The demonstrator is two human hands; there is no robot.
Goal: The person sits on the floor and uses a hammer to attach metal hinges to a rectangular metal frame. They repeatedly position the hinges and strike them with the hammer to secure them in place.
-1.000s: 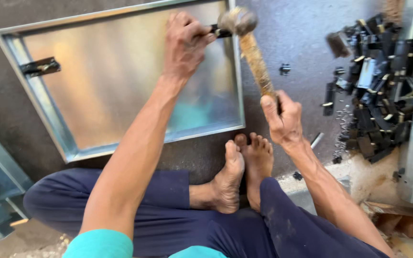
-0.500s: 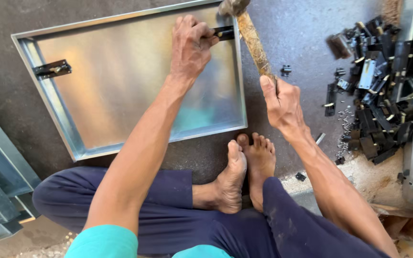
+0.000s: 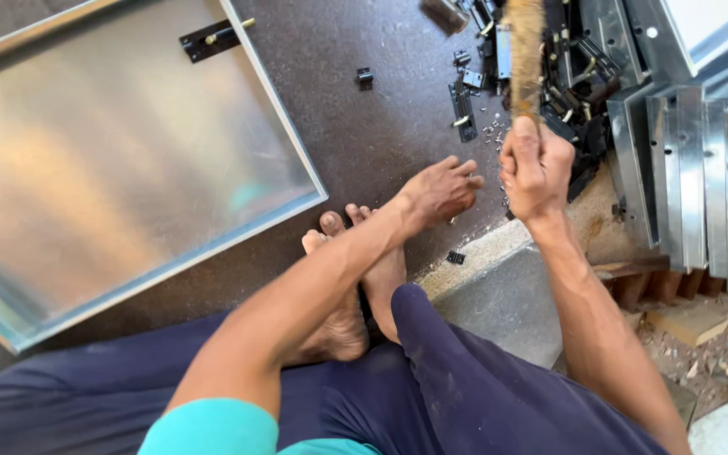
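Observation:
My right hand (image 3: 536,168) grips the wooden handle of a hammer (image 3: 524,50), which points up and away; its head is out of view. My left hand (image 3: 438,190) reaches over the dark floor toward small screws (image 3: 495,131) beside the right hand, fingers curled near the ground; whether it pinches anything I cannot tell. A shiny metal panel (image 3: 120,160) with a raised rim lies at the left, a black latch (image 3: 212,37) fixed on its far edge. My bare feet (image 3: 355,278) rest between the panel and my hands.
A heap of black metal latches and hinges (image 3: 566,76) lies at the top right. Stacked metal frames (image 3: 701,143) stand at the right. A loose black piece (image 3: 365,76) and another (image 3: 456,257) lie on the floor. Wood blocks and rubble (image 3: 684,324) sit lower right.
My left hand left the latch on the panel and moved right to the floor by the screws. The hammer swung upright. The view shifted right, so the panel now sits farther left.

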